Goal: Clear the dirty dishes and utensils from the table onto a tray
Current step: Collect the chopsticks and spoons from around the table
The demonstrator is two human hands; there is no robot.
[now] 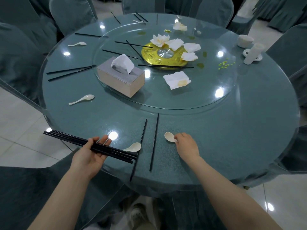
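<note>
My left hand (93,154) holds a bundle of black chopsticks (69,138) level over the table's near edge. A white spoon (133,146) lies just behind the bundle's right end; whether my hand holds it I cannot tell. My right hand (186,146) pinches the handle of another white spoon (169,136) that rests on the table. Two loose black chopsticks (154,141) lie between my hands. More white spoons (82,99) and chopsticks (69,72) are scattered around the table's rim. No tray is in view.
A glass turntable (207,97) carries a tissue box (120,77), crumpled napkins (177,80), chopsticks and a gold centre disc (149,54). White cups (245,41) and green peas (226,63) sit at the far right. Covered chairs (20,55) ring the round table (232,138).
</note>
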